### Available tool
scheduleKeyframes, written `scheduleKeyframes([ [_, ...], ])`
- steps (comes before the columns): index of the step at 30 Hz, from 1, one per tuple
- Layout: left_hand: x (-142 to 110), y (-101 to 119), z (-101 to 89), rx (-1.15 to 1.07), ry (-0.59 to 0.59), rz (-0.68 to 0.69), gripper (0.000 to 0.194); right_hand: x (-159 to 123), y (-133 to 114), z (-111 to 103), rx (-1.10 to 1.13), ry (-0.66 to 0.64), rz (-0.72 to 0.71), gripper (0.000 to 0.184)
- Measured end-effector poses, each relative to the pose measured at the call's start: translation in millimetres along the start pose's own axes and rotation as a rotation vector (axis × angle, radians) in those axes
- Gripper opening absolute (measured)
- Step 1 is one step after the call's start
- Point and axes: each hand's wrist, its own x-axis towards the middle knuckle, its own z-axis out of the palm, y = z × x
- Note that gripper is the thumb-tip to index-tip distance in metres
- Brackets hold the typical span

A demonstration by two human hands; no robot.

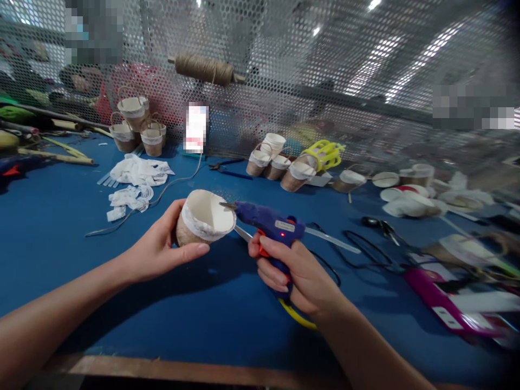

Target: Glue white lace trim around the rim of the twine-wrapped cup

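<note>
My left hand (168,244) is wrapped round a small cup (193,232) with a brown lower wall, a white lace band near its rim and a white inside. The cup is tilted, its mouth facing up and to the right. In my right hand (290,265) is a blue hot glue gun (264,216), with a finger at its orange trigger and a red light lit. Its metal nozzle meets the cup's right rim in view; whether they touch I cannot tell. A clear glue stick (333,239) sticks out of the gun's back. Something blade-like and silver shows below the nozzle, partly hidden.
Several finished-looking cups with handles (152,138) stand at the back left, others (278,165) at the back middle. White lace (140,170), pliers (231,169), a phone (195,127) and a magenta power strip (442,300) lie around. A twine spool (205,69) hangs on the mesh.
</note>
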Motion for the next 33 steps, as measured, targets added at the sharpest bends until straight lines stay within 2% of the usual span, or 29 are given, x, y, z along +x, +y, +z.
scheduleKeyframes([
  [4, 1, -1, -0.2, 0.038, 0.006, 0.008, 0.052, 0, 1, -2, -0.292, 0.104, -0.093, 0.021],
  [8, 2, -2, -0.3, 0.089, -0.004, 0.024, 0.051, -2, -4, -7, -0.612, 0.141, -0.170, 0.025],
  [10, 3, -3, -0.7, 0.113, 0.005, 0.018, 0.051, -5, -8, -9, -0.692, 0.150, -0.187, 0.026],
  [15, 5, -2, -1.4, 0.161, 0.087, -0.023, 0.055, -11, -14, -9, -0.644, 0.252, -0.283, 0.024],
  [18, 5, -1, -1.8, 0.204, 0.101, -0.022, 0.056, -12, -9, -8, -0.748, 0.350, -0.299, 0.026],
  [20, 4, -2, -2.1, 0.224, 0.099, -0.010, 0.057, -10, -4, -10, -0.820, 0.372, -0.325, 0.031],
  [25, 3, -1, -2.3, 0.240, 0.117, 0.019, 0.059, -10, 1, -20, -0.904, 0.348, -0.388, 0.025],
  [28, 3, 0, -1.7, 0.259, 0.124, 0.028, 0.059, -11, 1, -25, -0.940, 0.282, -0.403, 0.018],
  [33, 2, 0, -1.3, 0.267, 0.127, 0.032, 0.060, -11, 2, -28, -0.932, 0.257, -0.363, 0.011],
])
